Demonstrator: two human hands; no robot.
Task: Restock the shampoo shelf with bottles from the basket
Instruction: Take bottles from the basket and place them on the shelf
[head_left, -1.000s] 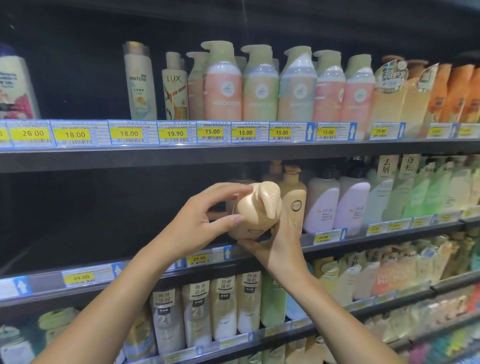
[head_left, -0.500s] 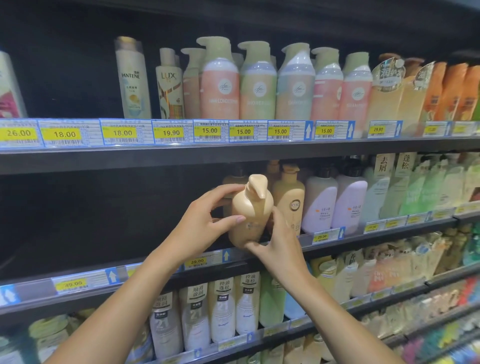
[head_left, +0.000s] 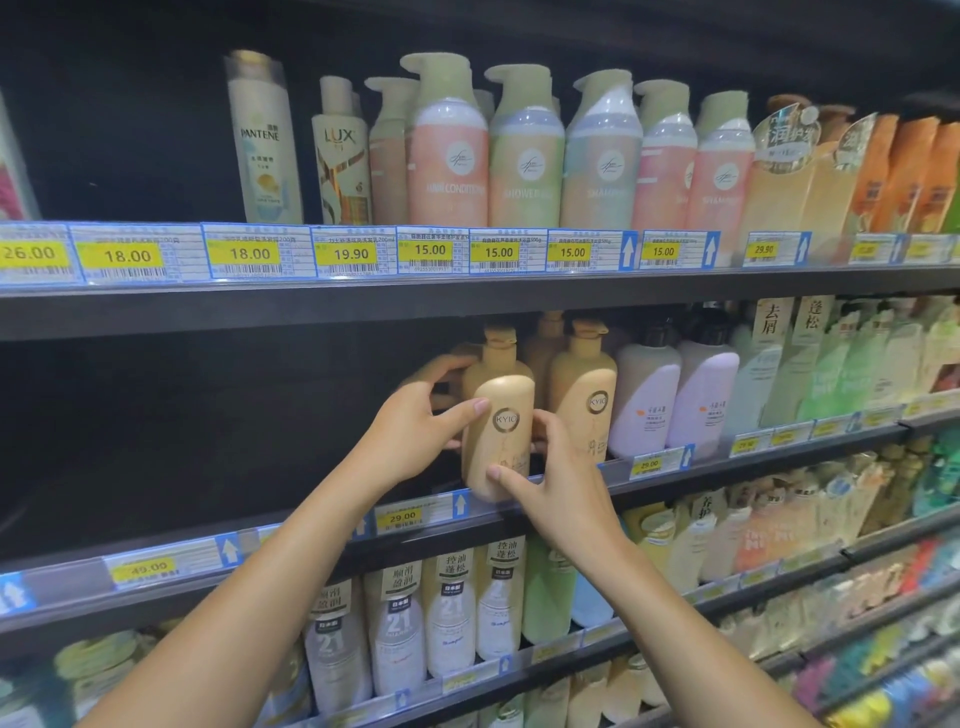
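Two hands grip one tan KYIO pump bottle, upright at the middle shelf's front edge: left hand wrapped around its left side, right hand clasping low on its right. Just right stands a matching KYIO bottle.

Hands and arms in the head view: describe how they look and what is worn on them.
Both are bare. The left hand and right hand wear no gloves, rings, watch or bracelet that shows. Both forearms run uncovered to the bottom edge of the picture, with no sleeve or cuff in view. The fingernails are short and unpainted.
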